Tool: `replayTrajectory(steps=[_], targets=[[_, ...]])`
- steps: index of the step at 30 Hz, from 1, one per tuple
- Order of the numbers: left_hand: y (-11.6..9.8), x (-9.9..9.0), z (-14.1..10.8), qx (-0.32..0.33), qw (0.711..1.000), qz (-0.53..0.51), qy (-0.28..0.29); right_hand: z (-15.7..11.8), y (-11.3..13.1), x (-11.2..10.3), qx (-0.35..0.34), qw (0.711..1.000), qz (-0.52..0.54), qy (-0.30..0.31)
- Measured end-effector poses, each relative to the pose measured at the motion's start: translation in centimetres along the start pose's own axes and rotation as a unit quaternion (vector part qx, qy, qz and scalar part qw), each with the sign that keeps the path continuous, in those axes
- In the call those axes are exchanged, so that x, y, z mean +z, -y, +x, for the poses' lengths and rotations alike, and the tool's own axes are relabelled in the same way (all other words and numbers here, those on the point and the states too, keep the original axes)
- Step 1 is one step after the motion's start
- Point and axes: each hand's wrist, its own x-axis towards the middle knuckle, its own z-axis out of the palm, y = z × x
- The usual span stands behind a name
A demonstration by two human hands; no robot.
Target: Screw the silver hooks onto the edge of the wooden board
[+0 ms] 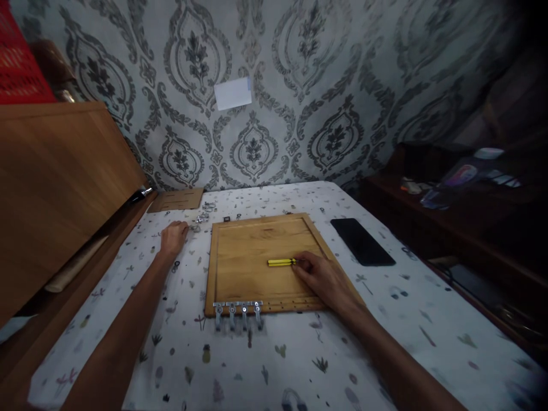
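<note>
A wooden board [261,245] lies flat on the patterned white cloth. Four small metal hooks [244,311] sit in a row along the left part of its near edge, with small dark holes to their right. My right hand [319,275] is closed over the board, its fingers pinching a yellow screwdriver [280,262] that points left. To the left of the board, my left hand [174,237] rests on the cloth with its fingers together, beside loose metal pieces [202,217]. What those fingers hold, if anything, is too small to make out.
A black phone [362,241] lies right of the board. Cardboard [176,200] is at the table's back left, near a wooden cabinet [64,188]. On a dark shelf at the right stands a plastic bottle [460,176]. A patterned wall rises behind.
</note>
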Motion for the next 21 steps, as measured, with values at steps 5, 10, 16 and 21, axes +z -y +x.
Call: replayTrajectory(steps=[5, 10, 16, 21], targets=[[0.0, -0.9, 0.1, -0.027, 0.998, -0.055, -0.026, 0.0, -0.3, 0.2, -0.01, 1.0, 0.012, -0.008], [-0.7, -2.7, 0.4, -0.052, 0.989, -0.135, -0.028, 0.1, -1.1, 0.6, -0.029, 0.999, 0.038, -0.02], [-5.1, -5.3, -2.0, -0.002, 0.963, -0.261, 0.072, -0.7, -0.4, 0.5, -0.082, 0.993, 0.071, -0.05], [-11.5, -8.4, -7.8, 0.107, 0.91, -0.349, 0.197, -4.5, 4.1, -0.7, -0.296, 0.946, 0.068, -0.116]])
